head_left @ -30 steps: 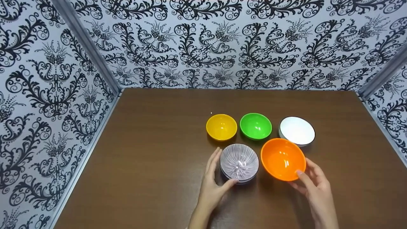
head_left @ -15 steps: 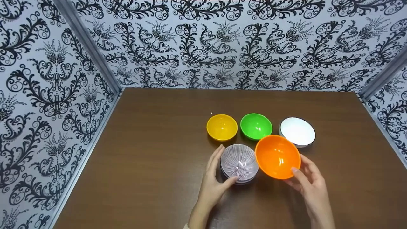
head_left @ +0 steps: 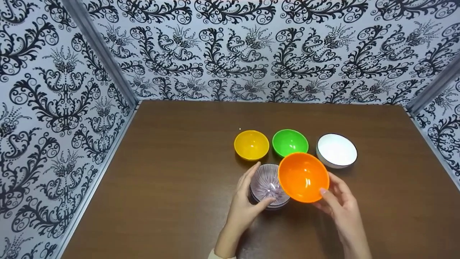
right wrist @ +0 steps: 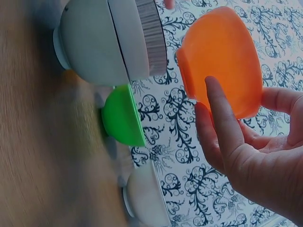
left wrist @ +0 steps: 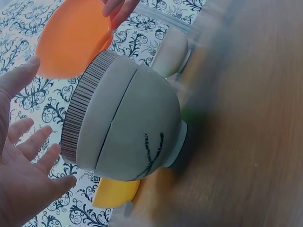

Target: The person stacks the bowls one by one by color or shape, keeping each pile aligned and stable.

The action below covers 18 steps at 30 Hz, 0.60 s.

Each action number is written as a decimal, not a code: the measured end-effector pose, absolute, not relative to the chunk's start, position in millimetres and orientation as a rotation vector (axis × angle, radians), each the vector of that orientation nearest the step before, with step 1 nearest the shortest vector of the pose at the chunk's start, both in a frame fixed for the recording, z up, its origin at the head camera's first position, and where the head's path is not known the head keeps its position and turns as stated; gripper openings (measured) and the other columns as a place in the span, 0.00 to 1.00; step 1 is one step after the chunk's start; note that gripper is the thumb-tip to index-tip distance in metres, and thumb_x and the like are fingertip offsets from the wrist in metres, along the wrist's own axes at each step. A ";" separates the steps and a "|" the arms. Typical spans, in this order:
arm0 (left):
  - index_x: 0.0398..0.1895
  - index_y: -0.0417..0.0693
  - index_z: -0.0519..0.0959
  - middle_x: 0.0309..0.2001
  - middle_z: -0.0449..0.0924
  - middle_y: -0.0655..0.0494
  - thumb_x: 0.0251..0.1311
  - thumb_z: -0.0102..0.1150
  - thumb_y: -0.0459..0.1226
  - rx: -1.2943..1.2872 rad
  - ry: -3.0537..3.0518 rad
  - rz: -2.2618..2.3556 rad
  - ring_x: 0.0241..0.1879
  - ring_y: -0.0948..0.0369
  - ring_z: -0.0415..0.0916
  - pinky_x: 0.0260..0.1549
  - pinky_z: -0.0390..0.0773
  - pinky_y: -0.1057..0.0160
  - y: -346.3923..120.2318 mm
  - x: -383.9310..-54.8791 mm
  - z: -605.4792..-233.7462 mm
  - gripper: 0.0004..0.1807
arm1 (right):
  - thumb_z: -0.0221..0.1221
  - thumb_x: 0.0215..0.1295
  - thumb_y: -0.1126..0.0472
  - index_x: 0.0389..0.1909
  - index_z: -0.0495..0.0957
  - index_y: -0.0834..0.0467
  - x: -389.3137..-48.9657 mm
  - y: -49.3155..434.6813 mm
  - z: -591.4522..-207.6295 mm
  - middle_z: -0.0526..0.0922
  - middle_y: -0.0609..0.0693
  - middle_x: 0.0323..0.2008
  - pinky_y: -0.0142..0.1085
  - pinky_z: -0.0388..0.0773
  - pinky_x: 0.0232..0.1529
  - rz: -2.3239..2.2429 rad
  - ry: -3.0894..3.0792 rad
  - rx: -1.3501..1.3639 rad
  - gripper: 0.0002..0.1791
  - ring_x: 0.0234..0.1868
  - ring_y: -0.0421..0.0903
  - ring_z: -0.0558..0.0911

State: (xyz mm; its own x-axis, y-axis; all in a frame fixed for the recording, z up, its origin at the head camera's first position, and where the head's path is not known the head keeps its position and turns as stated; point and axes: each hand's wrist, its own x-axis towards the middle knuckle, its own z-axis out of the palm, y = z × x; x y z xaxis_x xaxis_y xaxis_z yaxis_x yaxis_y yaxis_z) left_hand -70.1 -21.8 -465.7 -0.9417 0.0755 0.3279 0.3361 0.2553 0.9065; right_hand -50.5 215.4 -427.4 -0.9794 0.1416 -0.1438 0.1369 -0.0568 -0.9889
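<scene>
My right hand (head_left: 343,207) holds an orange bowl (head_left: 301,174) by its near right side, thumb at the rim and fingers beneath. The bowl is tilted and raised, overlapping the right part of a stack of nested bowls (head_left: 267,185) in the head view. A purple-grey striped bowl tops that stack, which stands upright on the table. My left hand (head_left: 242,205) curves around the stack's left side with spread fingers. In the left wrist view, a gap shows between those fingers and the striped rim (left wrist: 87,104). The right wrist view shows the orange bowl's underside (right wrist: 222,61) above the stack's rim level.
Behind the stack, a yellow bowl (head_left: 251,145) and a green bowl (head_left: 289,142) sit side by side on the brown table (head_left: 161,172). A white bowl with a dark rim (head_left: 336,150) stands to their right. Patterned walls (head_left: 251,50) enclose the table at the back and sides.
My right hand has carried the orange bowl leftward, from beside the stack to partly over it in view. My left hand's fingers have shifted slightly to the right by the stack.
</scene>
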 end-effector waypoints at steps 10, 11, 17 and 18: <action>0.74 0.56 0.64 0.69 0.73 0.56 0.51 0.76 0.41 -0.430 -2.276 -1.849 0.70 0.56 0.67 0.73 0.64 0.53 -18.9 -68.5 -465.2 0.46 | 0.55 0.73 0.66 0.68 0.66 0.56 -51.7 202.3 -426.8 0.82 0.35 0.50 0.33 0.87 0.41 2.267 -2.162 -0.255 0.25 0.44 0.38 0.85; 0.74 0.56 0.63 0.69 0.73 0.57 0.52 0.75 0.42 -0.430 -2.277 -1.863 0.70 0.57 0.67 0.73 0.64 0.53 -18.7 -68.2 -465.1 0.46 | 0.55 0.73 0.66 0.69 0.66 0.57 -51.8 201.1 -426.6 0.81 0.35 0.50 0.33 0.87 0.41 2.266 -2.167 -0.254 0.25 0.44 0.39 0.85; 0.74 0.55 0.64 0.68 0.73 0.58 0.52 0.74 0.45 -0.412 -2.305 -1.860 0.68 0.58 0.68 0.73 0.65 0.53 -18.1 -67.4 -463.3 0.45 | 0.56 0.73 0.64 0.70 0.64 0.58 -52.0 194.9 -424.6 0.81 0.33 0.51 0.33 0.87 0.41 2.247 -2.209 -0.261 0.26 0.44 0.38 0.85; 0.74 0.55 0.65 0.68 0.73 0.58 0.52 0.74 0.46 -0.407 -2.309 -1.858 0.68 0.58 0.69 0.72 0.65 0.52 -18.0 -67.4 -463.1 0.45 | 0.55 0.73 0.64 0.70 0.64 0.58 -51.9 194.1 -424.3 0.81 0.33 0.51 0.33 0.87 0.41 2.247 -2.210 -0.258 0.26 0.44 0.38 0.85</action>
